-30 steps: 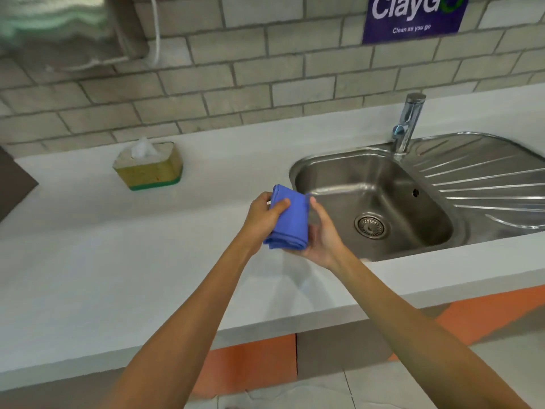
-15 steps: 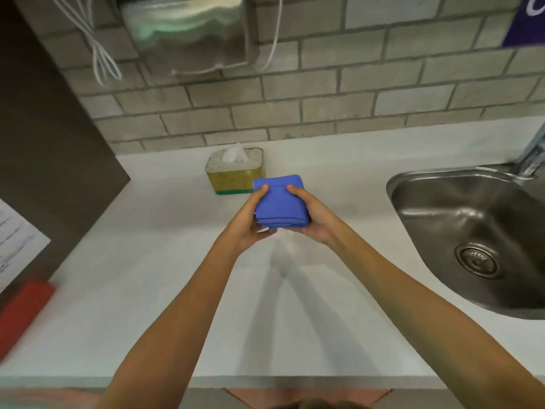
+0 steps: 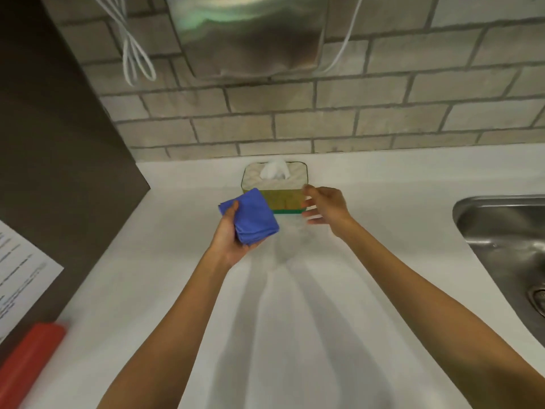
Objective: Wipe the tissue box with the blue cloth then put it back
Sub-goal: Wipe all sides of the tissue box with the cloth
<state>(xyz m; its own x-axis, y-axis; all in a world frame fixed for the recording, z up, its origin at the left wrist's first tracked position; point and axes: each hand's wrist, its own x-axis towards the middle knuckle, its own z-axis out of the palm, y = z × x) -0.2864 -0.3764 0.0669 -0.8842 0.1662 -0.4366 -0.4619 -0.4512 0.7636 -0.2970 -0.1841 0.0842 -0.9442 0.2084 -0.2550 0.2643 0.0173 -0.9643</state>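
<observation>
Tissue box [image 3: 284, 191] untouched | left hand [image 3: 233, 234] clasps blue cloth [image 3: 250, 216] | right hand [image 3: 324, 206] spread

No readable text (print on paper sheet [image 3: 20, 278] too blurred)

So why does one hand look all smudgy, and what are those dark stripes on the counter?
In the head view, the right hand is motion-blurred, its fingers smeared beside the tissue box; the left hand holding the blue cloth looks sharper. The grey stripes on the white counter are soft shadows of the arms. The wide lens bends the brick wall lines.
</observation>
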